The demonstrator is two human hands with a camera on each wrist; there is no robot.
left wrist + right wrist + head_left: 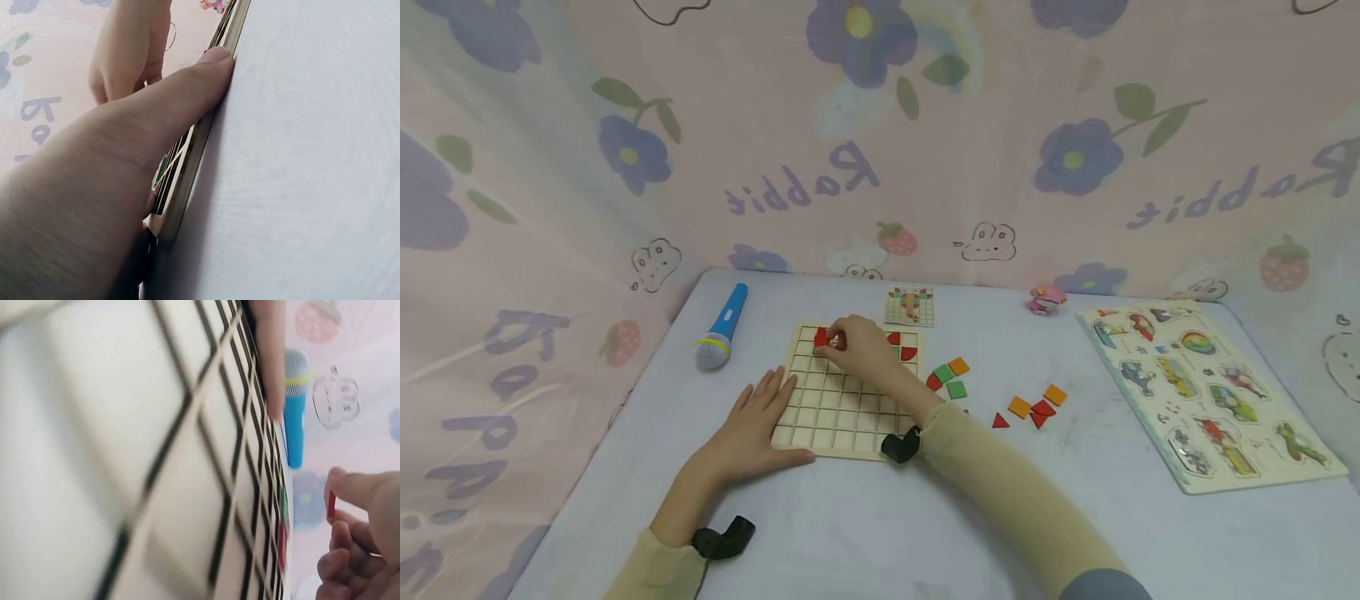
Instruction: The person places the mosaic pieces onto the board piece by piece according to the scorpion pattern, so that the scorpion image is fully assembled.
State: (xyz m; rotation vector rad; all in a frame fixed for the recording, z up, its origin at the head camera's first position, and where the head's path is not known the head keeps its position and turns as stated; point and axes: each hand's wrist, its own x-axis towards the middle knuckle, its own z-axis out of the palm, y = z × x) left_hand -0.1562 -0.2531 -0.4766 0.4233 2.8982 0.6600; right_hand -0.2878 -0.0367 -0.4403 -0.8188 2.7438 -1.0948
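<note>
A wooden grid board (pixel 827 417) lies on the white tabletop, with red pieces (pixel 909 353) and a bit of green in its far rows. My right hand (pixel 861 350) is above the far part of the board. Between thumb and index finger it pinches a thin red piece (pixel 332 504), held off the grid in the right wrist view; its outline is edge-on. My left hand (pixel 748 437) rests flat at the board's left side, fingers straight. Its thumb (pixel 209 75) lies against the board's near edge in the left wrist view.
Loose orange, green and red pieces (pixel 957 389) lie right of the board. A small pattern card (pixel 910 307) is behind it. A toy microphone (pixel 722 329) lies left, a pink figurine (pixel 1047 299) at the back, and a picture puzzle board (pixel 1172 442) far right.
</note>
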